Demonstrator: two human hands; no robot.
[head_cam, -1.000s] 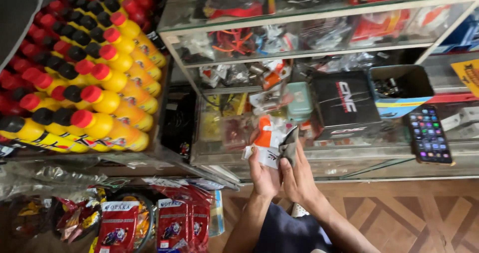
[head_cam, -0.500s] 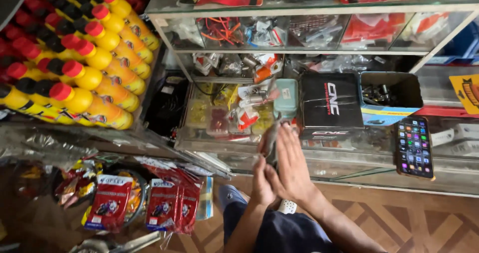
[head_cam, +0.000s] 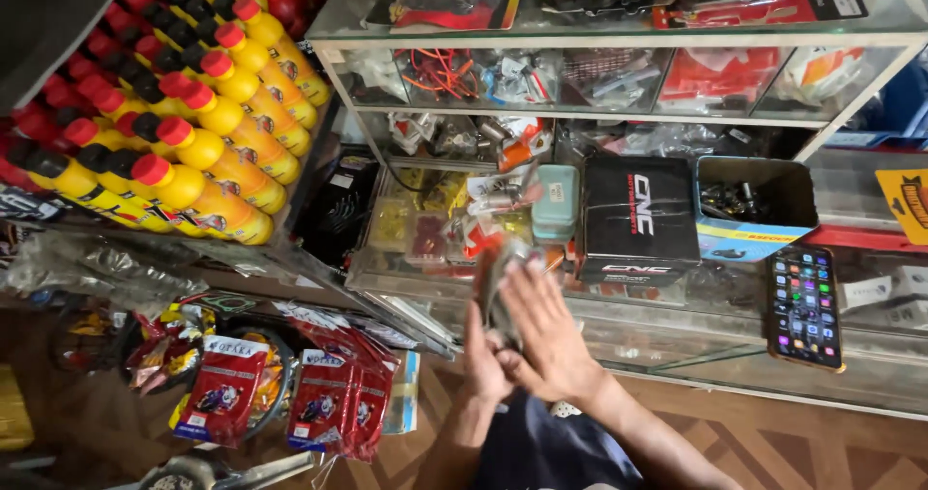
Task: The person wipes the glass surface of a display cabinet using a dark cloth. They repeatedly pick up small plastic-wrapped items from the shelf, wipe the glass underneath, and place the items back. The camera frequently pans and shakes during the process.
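From above, both hands meet in front of the glass counter (head_cam: 677, 350). The left hand (head_cam: 483, 360) and the right hand (head_cam: 546, 340) press together around a small blurred packet (head_cam: 503, 282), the right hand's fingers (head_cam: 527, 292) laid flat over it; what kind of packet it is, I cannot tell. Just beyond, on the counter, stands a black box (head_cam: 636, 221), with an open blue box of small parts (head_cam: 754, 210) beside it and a phone (head_cam: 804, 306) lying screen-up. To the left, yellow bottles with red caps (head_cam: 193, 152) fill a rack, and red packets (head_cam: 333, 403) hang below.
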